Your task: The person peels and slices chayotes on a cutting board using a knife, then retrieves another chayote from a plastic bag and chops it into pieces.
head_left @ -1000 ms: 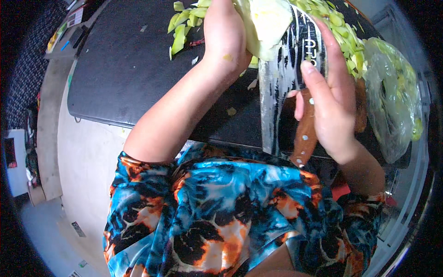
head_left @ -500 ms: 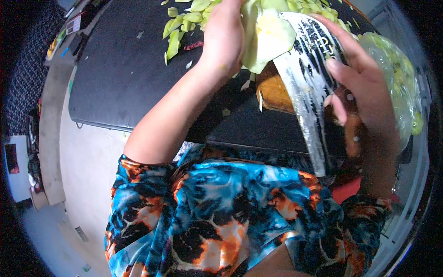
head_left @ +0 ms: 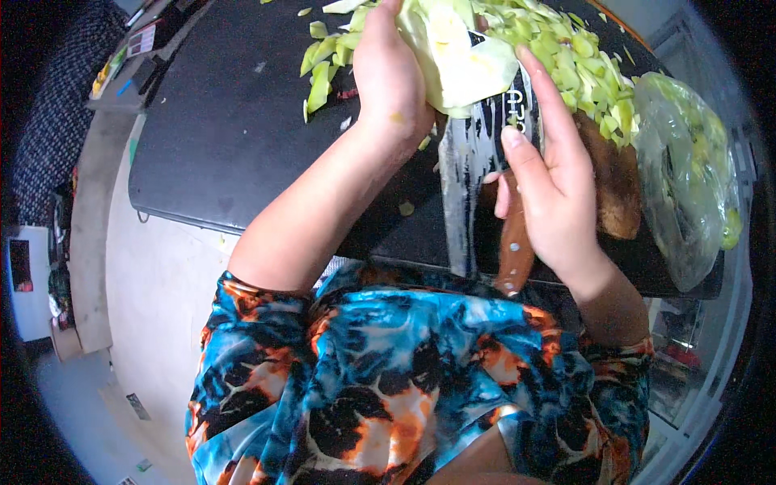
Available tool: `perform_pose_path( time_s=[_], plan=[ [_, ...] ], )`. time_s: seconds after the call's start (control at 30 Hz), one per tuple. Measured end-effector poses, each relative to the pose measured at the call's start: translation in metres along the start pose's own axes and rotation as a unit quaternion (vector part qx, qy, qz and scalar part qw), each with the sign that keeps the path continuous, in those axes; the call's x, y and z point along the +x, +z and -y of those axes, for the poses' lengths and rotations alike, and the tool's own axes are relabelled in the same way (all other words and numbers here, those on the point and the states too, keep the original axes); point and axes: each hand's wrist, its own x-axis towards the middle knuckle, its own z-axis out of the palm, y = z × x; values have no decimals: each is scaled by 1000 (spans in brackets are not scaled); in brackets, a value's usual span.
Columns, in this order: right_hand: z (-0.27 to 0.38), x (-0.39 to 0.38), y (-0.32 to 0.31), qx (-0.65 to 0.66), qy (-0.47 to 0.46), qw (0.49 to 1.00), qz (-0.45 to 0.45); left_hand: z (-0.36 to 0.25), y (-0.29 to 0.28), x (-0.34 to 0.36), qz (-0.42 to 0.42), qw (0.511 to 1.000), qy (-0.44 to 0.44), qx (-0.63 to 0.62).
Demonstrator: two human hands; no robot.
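Observation:
My left hand (head_left: 388, 85) grips a large pale-green piece of vegetable (head_left: 453, 52) near the top middle, its fingertips largely hidden. Just below the piece is a wide knife (head_left: 461, 210), its blade dark and streaked with silvery white. My right hand (head_left: 558, 198) is closed on this knife, around its riveted wooden handle (head_left: 515, 246), with the forefinger along the blade; the upper blade lies behind the vegetable. Many thin green slices (head_left: 566, 65) are piled behind both hands. A brown wooden board (head_left: 618, 210) shows beside my right hand, partly under the slices.
The black tabletop (head_left: 210, 137) bears a crumpled clear plastic bag (head_left: 679, 186) with green pieces inside on the right. At the far left stand a grey ledge (head_left: 101, 178) with small items at its back and a white box-like object (head_left: 28, 311) lower down.
My right hand and the knife swung right half a second ago and are now back to the left, slightly left of where they started. My left hand and the vegetable shifted only slightly.

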Motion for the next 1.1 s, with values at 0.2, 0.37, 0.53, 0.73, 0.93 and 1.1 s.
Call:
perform_pose_path(
  time_s=[0.2, 0.37, 0.53, 0.73, 0.93, 1.1],
  plan=[
    [10, 13, -28, -42, -23, 999, 14, -5, 12, 11, 7, 998, 31, 56],
    [-13, 26, -44, -84, -13, 996, 0, 14, -6, 73, -26, 994, 85, 57],
    [-20, 35, -84, 51, 26, 980, -192, -32, -31, 116, 20, 999, 43, 18],
    [-38, 47, -75, 385, 62, 919, -65, 18, 80, 13, 131, 943, -93, 292],
    [-48, 39, -66, 453, 98, 881, -88, 73, 44, 37, 283, 864, 51, 412],
    [-41, 37, -81, 391, 64, 907, -142, 52, 30, 2, 369, 655, 263, 604]
  ],
)
